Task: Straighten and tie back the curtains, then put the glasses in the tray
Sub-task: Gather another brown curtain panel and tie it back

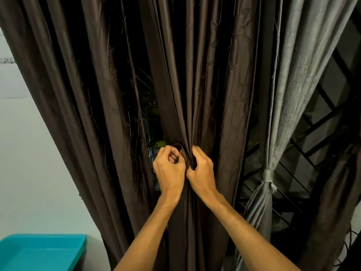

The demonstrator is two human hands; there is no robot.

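A dark brown embroidered curtain (211, 79) hangs in front of me, its folds gathered at the middle. My left hand (170, 169) and my right hand (201, 171) meet at that gathered point, side by side. Both pinch a dark brown tie-back band (178, 146) that loops round the bunched fabric. To the right hangs a grey curtain (300, 79), cinched by a grey tie (267, 175). A turquoise tray (39, 251) sits at the bottom left, only partly in view. No glasses are visible.
A pale wall (25, 153) fills the left side. Behind the curtains on the right is a dark window with a black metal grille (320, 122). Through a gap in the brown curtain, dark foliage shows outside.
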